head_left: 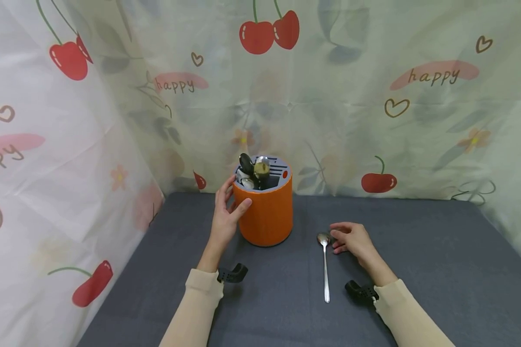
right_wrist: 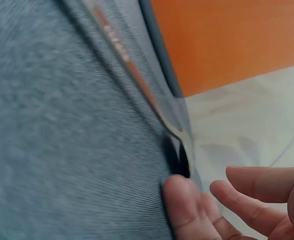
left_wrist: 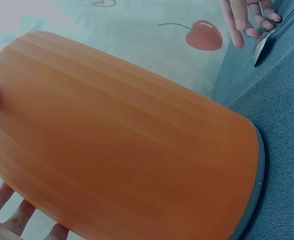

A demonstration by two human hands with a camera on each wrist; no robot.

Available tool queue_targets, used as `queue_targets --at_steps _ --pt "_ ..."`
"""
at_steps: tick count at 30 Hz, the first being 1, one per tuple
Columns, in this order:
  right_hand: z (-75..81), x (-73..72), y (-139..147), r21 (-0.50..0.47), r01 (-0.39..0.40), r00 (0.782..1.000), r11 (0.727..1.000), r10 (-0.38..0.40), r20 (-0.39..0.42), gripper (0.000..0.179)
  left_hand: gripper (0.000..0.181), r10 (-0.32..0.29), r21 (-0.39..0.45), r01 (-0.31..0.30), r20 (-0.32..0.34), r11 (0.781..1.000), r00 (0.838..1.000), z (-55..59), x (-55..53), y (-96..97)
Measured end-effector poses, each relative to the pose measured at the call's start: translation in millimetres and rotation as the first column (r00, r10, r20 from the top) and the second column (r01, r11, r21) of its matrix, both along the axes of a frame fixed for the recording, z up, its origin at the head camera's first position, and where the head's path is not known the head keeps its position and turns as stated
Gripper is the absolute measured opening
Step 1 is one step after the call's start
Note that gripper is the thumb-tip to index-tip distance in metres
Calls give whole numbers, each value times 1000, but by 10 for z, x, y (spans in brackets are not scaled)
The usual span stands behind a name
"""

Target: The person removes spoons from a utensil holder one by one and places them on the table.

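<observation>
Cherry-print curtain behind, grey cloth below, and at about four o'clock of the orange holder lies the spoon! Left hand grips the holder's nine-o'clock side; right hand, loosely parted, holds nothing at the bowl's three o'clock, contact impossible to tell. Looks like the reach; next calls for a pinch. Slim, silvery, glinting, bowl towards twelve.

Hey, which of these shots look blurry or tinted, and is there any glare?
Head view: fairly sharp, bright glint on the spoon; left wrist: bluish tint over the tabletop; right wrist: bluish there too, the spoon's handle and tabletop smeared by blur.
</observation>
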State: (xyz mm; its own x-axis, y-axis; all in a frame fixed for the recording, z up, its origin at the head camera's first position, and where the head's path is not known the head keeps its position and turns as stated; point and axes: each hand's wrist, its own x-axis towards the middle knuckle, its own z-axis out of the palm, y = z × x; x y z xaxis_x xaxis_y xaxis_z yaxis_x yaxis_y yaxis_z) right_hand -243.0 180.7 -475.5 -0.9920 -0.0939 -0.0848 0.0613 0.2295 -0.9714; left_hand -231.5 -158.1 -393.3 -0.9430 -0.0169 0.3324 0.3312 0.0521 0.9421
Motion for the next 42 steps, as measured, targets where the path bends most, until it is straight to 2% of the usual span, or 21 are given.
queue_targets --at_steps 8,15,21,28,35,42 --pt "160 15 28 42 -1 999 999 3 -51 41 69 -1 -7 1 8 1000 1000 -8 -7 0" --pt "341 58 51 14 -34 989 999 35 -143 43 69 -7 -7 7 4 1000 1000 -21 -15 -6" --pt "486 138 4 -13 -22 968 1000 18 -250 41 68 -9 3 9 -6 1000 1000 -21 -22 -9" --pt "562 194 -41 1 -49 939 999 47 -340 43 68 -7 3 7 -6 1000 1000 -21 -18 -9" --pt "660 234 -65 -47 -97 921 994 72 -383 45 68 -4 5 4 -10 1000 1000 -23 -16 -12" --pt "856 249 -90 -53 -100 918 994 72 -390 45 68 -1 -2 1 -12 1000 1000 -20 -22 -15"
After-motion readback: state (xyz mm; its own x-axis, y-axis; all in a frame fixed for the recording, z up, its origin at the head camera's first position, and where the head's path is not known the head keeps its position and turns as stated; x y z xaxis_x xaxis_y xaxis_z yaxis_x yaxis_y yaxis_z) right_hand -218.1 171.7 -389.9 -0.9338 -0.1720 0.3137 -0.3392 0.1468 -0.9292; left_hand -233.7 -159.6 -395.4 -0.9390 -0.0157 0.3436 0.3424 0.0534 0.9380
